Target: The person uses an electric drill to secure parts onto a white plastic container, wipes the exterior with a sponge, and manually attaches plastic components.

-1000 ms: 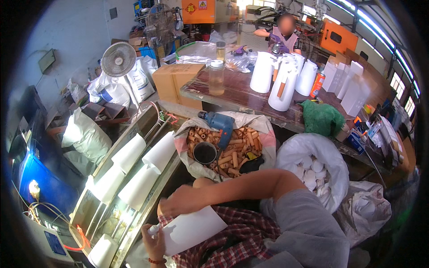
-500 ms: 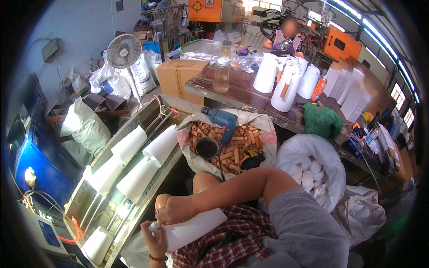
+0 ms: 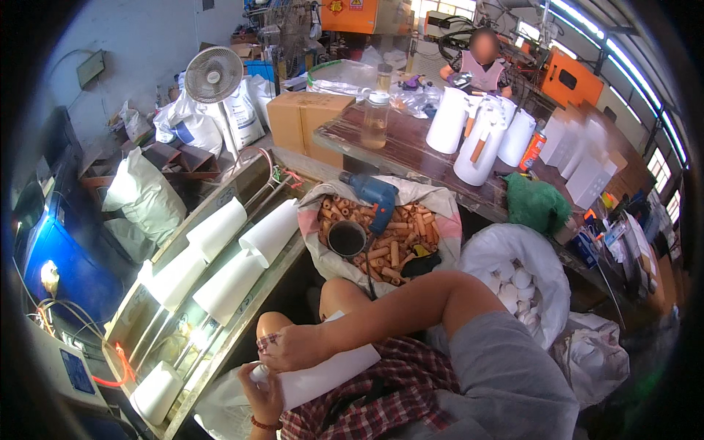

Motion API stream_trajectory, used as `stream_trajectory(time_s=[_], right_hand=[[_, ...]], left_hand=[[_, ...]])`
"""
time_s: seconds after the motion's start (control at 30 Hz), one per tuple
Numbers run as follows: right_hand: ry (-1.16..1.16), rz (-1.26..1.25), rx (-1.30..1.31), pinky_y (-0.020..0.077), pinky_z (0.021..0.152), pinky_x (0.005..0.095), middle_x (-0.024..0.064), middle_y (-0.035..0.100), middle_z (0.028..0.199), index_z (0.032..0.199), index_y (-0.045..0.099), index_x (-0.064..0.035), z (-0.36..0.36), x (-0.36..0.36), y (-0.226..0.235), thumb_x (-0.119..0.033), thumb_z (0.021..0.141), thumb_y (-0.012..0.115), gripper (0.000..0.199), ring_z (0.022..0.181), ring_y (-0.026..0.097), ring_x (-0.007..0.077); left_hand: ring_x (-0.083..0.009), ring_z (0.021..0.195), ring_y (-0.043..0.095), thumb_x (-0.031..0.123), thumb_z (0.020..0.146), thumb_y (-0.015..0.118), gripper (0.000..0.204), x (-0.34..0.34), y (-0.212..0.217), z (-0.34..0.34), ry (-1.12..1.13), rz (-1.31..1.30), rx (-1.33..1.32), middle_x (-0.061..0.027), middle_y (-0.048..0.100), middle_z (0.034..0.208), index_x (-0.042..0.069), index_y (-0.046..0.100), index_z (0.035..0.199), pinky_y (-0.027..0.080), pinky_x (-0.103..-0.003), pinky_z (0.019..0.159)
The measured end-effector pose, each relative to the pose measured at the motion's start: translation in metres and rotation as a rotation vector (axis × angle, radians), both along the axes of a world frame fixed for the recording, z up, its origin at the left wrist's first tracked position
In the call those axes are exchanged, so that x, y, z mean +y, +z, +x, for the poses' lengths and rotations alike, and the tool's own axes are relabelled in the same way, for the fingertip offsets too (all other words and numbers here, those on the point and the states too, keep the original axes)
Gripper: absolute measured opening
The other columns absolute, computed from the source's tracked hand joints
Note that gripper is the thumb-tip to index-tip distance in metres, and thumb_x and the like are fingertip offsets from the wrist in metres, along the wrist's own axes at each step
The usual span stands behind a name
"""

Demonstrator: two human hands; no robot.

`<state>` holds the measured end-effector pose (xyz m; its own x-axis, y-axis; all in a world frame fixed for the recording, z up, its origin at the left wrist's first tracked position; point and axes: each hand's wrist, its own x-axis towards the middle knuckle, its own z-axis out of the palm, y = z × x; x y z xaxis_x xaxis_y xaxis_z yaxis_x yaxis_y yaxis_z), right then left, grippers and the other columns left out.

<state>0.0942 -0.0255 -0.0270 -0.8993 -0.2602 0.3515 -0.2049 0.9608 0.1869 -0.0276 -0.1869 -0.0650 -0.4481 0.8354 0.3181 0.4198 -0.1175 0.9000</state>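
Across my lap lies a white tapered tube [image 3: 334, 375], its narrow end pointing left with a small white knob [image 3: 259, 372] on it. My left hand [image 3: 262, 396] is closed around that narrow end, fingers and thumb beside the knob. Just above it, my right hand [image 3: 290, 347] has its fingers curled in tightly, close to the tube's end; whatever they pinch is hidden. A checked cloth [image 3: 374, 389] lies under the tube on my lap.
Left, a long trough [image 3: 246, 304] holds several white tapered tubes [image 3: 229, 287] on rods. Ahead, a sack [image 3: 451, 213] contains tan tubes, a blue drill [image 3: 374, 194] and a round cup [image 3: 346, 239]. Right is a bag of white caps [image 3: 506, 282]. A person [image 3: 484, 66] sits behind the table [image 3: 411, 154].
The whole view has shifted slightly as my head moved. Both hands stay at the tube's narrow end, and my right hand has turned a little.
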Motion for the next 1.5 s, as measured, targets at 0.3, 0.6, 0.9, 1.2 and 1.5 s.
stream_trajectory(time_s=[0.3, 0.6, 0.9, 1.2, 1.5], right_hand=[[-0.151, -1.144, -0.798, 0.0494, 0.062, 0.038, 0.0186, 0.059, 0.069, 0.093, 0.056, 0.0036, -0.01, -0.003, 0.042, -0.036, 0.086, 0.053, 0.04, 0.077, 0.064, 0.0261], [-0.039, -0.388, -0.338, 0.0481, 0.052, 0.0367, 0.0165, 0.059, 0.067, 0.087, 0.057, 0.0033, 0.001, -0.013, 0.037, -0.031, 0.084, 0.053, 0.034, 0.059, 0.06, 0.0287], [-0.036, -0.274, -0.239, 0.0493, 0.058, 0.0364, 0.0151, 0.059, 0.067, 0.097, 0.056, 0.0034, 0.001, -0.008, 0.028, -0.027, 0.083, 0.052, 0.033, 0.068, 0.063, 0.0268], [-0.146, -0.845, -0.7, 0.0483, 0.06, 0.0397, 0.0161, 0.064, 0.077, 0.091, 0.061, -0.0023, -0.006, -0.008, 0.055, -0.032, 0.088, 0.049, 0.032, 0.071, 0.063, 0.0292], [-0.003, -0.045, -0.008, 0.0485, 0.058, 0.0332, 0.0127, 0.059, 0.067, 0.093, 0.053, 0.0004, 0.002, -0.002, 0.021, -0.016, 0.081, 0.053, 0.021, 0.08, 0.064, 0.0246]], left_hand=[[-0.0247, 0.087, 0.051, 0.004, 0.08, 0.058, 0.03, -0.009, 0.005, 0.0, -0.05, 0.023, 0.179, -0.0144, 0.049, 0.093, -0.001, 0.042, 0.105, 0.04, -0.035, 0.082], [-0.019, 0.094, 0.047, 0.005, 0.083, 0.054, 0.03, -0.011, -0.024, 0.005, -0.1, 0.079, -0.24, -0.0114, 0.044, 0.101, -0.001, 0.038, 0.108, 0.038, -0.031, 0.087], [-0.0165, 0.093, 0.046, 0.002, 0.083, 0.053, 0.028, -0.009, -0.013, 0.003, -0.102, 0.02, -0.407, -0.0086, 0.044, 0.098, 0.001, 0.039, 0.107, 0.038, -0.03, 0.086], [-0.0139, 0.093, 0.045, 0.006, 0.085, 0.056, 0.027, -0.008, -0.019, 0.007, -0.146, 0.087, -0.299, -0.0085, 0.045, 0.101, 0.002, 0.038, 0.106, 0.038, -0.028, 0.085], [-0.0124, 0.088, 0.047, 0.0, 0.082, 0.049, 0.027, 0.001, 0.001, 0.003, -0.149, -0.023, -0.69, -0.0069, 0.047, 0.098, 0.002, 0.039, 0.107, 0.04, -0.025, 0.081]])
